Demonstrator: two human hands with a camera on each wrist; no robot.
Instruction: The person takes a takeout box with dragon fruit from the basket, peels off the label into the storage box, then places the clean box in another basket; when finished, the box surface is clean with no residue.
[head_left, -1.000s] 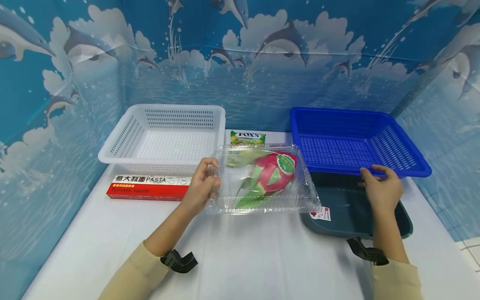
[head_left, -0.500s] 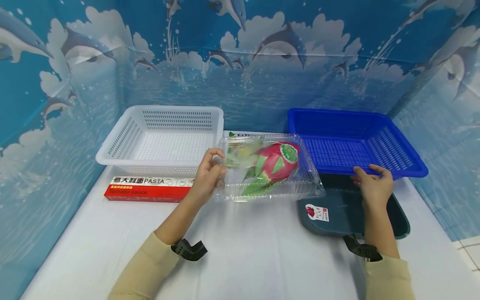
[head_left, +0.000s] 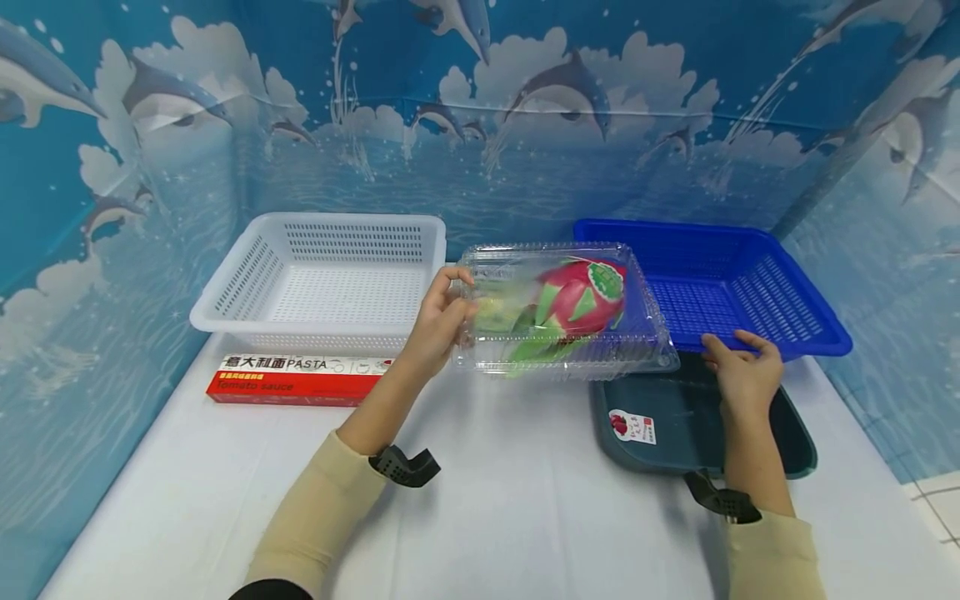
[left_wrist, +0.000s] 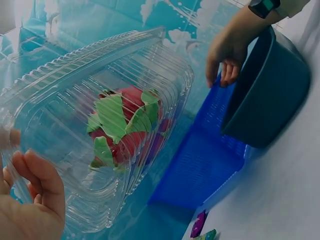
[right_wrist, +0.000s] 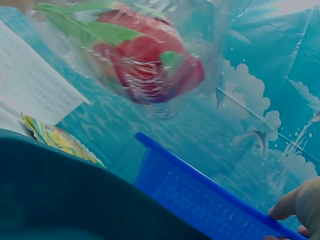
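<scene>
My left hand (head_left: 437,325) grips the left edge of a clear plastic clamshell box (head_left: 487,357), raised above the table. Inside the box lies a pink and green dragon fruit (head_left: 581,298) with a green sticker; in the left wrist view the fruit (left_wrist: 125,120) shows through the ribbed plastic. The box's right end overlaps part of the blue basket (head_left: 798,283) in the head view. My right hand (head_left: 748,379) pinches that basket's front rim, thumb on the rim in the right wrist view.
A dark green basin (head_left: 675,417) with a label stands in front of the blue basket. At left are a white basket (head_left: 352,220) and, before it, a red-and-white pasta box (head_left: 292,383). A snack packet (right_wrist: 62,140) lies between the baskets. A dolphin-print curtain (head_left: 525,175) hangs behind.
My left hand has carried the clear box with the dragon fruit up and to the right, toward the blue basket. The right hand stays at the basket's rim.
</scene>
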